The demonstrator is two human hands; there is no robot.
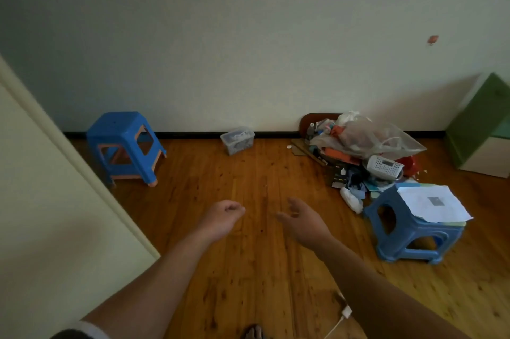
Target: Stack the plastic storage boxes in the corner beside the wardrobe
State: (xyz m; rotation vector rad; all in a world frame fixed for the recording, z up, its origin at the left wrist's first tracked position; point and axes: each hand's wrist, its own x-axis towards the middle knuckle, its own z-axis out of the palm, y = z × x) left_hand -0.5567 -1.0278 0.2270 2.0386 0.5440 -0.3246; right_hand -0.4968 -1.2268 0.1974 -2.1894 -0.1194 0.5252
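Box (237, 140) of clear plastic, rectangular; left grip (225, 213) curled, empty; right grip (300, 220) splayed.

Bare forearms (154, 278) — pale-edged dark sleeve (82, 331)

Room dim, light soft and flat. Wall (248, 35) darkest at upper left, with cool grey-green tint, paler toward right. Wooden floor (248, 269) brightest at lower right, so light seems to come from that side. Soft shadow on wall just left of green cabinet (474, 129). Cabinet smeared by blur at frame edge. Left hand (225, 214) and right hand (300, 221) slightly soft. Baseboard (193, 134) bows and wardrobe side (41, 200) leans: wide-angle distortion. Clutter pile (364, 145) in middle distance fairly sharp. Fine grain overall.
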